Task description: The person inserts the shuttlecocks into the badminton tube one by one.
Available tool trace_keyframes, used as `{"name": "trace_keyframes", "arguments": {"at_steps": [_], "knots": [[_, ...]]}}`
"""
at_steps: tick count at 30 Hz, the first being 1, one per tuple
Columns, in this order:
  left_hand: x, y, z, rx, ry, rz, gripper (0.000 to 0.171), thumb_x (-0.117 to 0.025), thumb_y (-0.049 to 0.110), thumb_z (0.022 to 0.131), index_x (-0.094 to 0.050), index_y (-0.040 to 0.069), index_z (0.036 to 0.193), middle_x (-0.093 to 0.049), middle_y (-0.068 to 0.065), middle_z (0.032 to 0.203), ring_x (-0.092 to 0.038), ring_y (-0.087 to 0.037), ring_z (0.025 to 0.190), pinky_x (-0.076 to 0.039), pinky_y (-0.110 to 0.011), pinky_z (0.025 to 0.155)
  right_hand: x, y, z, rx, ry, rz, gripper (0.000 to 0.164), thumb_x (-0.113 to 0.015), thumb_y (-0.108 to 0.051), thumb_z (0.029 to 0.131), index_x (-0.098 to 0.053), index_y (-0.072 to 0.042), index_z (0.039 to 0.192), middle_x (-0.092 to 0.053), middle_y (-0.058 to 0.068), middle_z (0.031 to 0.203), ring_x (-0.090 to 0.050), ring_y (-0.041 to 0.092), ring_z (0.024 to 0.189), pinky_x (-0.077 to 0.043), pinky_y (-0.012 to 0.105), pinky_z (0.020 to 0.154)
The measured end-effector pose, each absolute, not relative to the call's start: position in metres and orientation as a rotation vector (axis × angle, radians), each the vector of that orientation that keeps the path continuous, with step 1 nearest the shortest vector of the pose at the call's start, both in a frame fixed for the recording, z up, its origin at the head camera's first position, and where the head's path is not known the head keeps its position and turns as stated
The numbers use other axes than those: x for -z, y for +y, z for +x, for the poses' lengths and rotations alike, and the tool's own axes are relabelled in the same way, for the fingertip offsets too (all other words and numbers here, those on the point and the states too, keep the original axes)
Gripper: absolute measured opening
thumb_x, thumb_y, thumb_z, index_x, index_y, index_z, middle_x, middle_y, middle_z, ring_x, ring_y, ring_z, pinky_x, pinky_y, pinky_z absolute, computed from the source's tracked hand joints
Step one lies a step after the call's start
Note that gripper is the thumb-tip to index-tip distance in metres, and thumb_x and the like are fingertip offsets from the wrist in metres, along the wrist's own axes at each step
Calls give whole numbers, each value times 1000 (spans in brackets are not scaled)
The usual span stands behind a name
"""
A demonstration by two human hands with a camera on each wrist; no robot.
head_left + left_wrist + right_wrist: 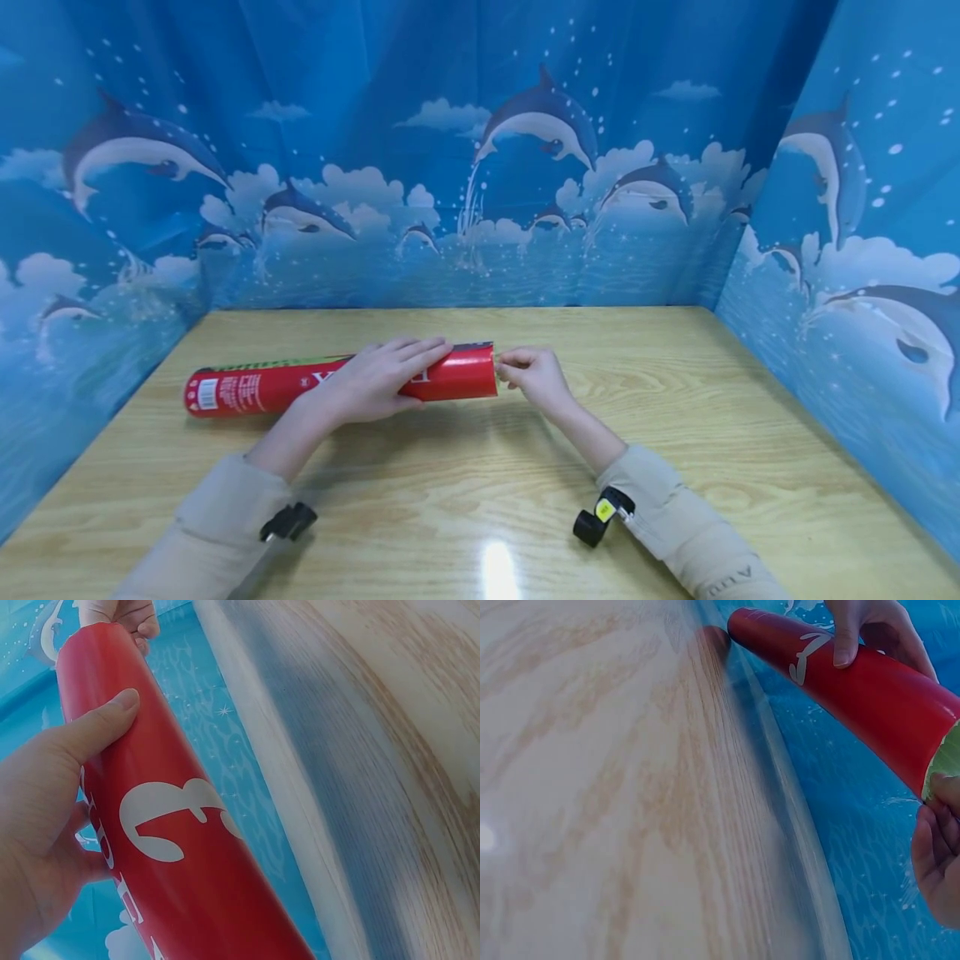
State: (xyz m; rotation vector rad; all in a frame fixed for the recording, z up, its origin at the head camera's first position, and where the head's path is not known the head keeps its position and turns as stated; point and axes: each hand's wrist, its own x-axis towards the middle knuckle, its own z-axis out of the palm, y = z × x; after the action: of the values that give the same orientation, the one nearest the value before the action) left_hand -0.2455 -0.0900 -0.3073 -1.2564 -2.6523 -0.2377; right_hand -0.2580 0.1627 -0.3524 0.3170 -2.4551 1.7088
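A long red printed tube [465,373] lies sideways across the table in the head view, with white lettering and a barcode near its left end. My left hand [378,379] grips it from above, thumb on the near side and fingers over the top. In the left wrist view that thumb presses on the red surface. At the tube's right end, my right hand [534,377] pinches the rim with thumb and fingertips. The right wrist view shows a pale green inner surface [946,756] at that end. What lies deeper inside is hidden.
The wooden table [450,500] stretches under both arms. Blue curtains with dolphins [540,125] stand behind it and along both sides. Each sleeve carries a small black wrist camera, one on the left [288,522] and one on the right [602,515].
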Motion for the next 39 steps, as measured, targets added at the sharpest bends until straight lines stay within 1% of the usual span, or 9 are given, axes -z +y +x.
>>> {"name": "trace_keyframes", "arguments": {"at_steps": [6, 14, 17, 23, 26, 31, 34, 37, 39], "knots": [[307, -90, -245, 244, -2651, -1256, 95, -86, 19, 64, -35, 17, 144, -43, -7, 140, -43, -28, 123, -44, -55, 88, 353, 161, -258, -1627, -2469, 353, 15, -64, 1, 82, -70, 7, 94, -67, 16, 91, -60, 14, 68, -52, 28, 61], [306, -90, -246, 244, -2638, -1246, 94, -86, 19, 64, -36, 17, 144, -45, -7, 139, -44, -28, 121, -45, -54, 87, 351, 159, -257, -1541, -2474, 390, 13, -64, 2, 82, -72, 4, 91, -66, 11, 88, -60, 17, 68, -52, 28, 59], [307, -89, -246, 250, -2639, -1245, 95, -86, 20, 64, -36, 17, 144, -45, -7, 139, -44, -27, 121, -45, -54, 88, 350, 159, -256, -1501, -2479, 401, 12, -64, 2, 82, -72, 4, 91, -67, 11, 88, -61, 19, 67, -52, 28, 59], [307, -90, -246, 254, -2645, -1234, 95, -86, 20, 64, -35, 18, 144, -45, -7, 139, -44, -27, 121, -44, -54, 88, 348, 161, -254, -1502, -2479, 421, 17, -63, -3, 86, -69, 5, 99, -67, 15, 90, -62, 27, 70, -54, 35, 61], [307, -91, -247, 257, -2652, -1231, 95, -86, 20, 63, -35, 18, 144, -45, -6, 139, -43, -27, 122, -44, -53, 89, 347, 165, -255, -1540, -2487, 403, 20, -63, -6, 87, -67, 4, 104, -68, 14, 91, -62, 30, 76, -54, 35, 63], [307, -92, -249, 251, -2666, -1222, 97, -87, 20, 63, -35, 18, 144, -44, -6, 140, -43, -26, 122, -44, -53, 89, 344, 175, -258, -1551, -2526, 384, 22, -62, -9, 89, -66, 0, 108, -67, 13, 96, -62, 26, 82, -54, 32, 64], [306, -93, -250, 245, -2664, -1219, 97, -87, 19, 63, -35, 18, 144, -43, -6, 140, -42, -27, 123, -43, -53, 90, 343, 181, -258, -1549, -2552, 392, 24, -61, -12, 90, -65, 0, 110, -67, 12, 97, -60, 22, 81, -54, 35, 66], [307, -94, -251, 236, -2652, -1225, 97, -87, 19, 62, -35, 18, 144, -43, -6, 140, -42, -27, 123, -44, -53, 89, 342, 187, -257, -1562, -2559, 395, 25, -60, -12, 91, -64, 1, 111, -67, 13, 95, -60, 21, 80, -54, 41, 68], [308, -94, -252, 235, -2652, -1227, 96, -87, 19, 62, -36, 17, 144, -43, -6, 140, -42, -27, 123, -44, -53, 89, 342, 192, -257, -1573, -2553, 392, 24, -59, -11, 91, -64, 1, 111, -67, 13, 93, -60, 21, 79, -53, 42, 69]]}}
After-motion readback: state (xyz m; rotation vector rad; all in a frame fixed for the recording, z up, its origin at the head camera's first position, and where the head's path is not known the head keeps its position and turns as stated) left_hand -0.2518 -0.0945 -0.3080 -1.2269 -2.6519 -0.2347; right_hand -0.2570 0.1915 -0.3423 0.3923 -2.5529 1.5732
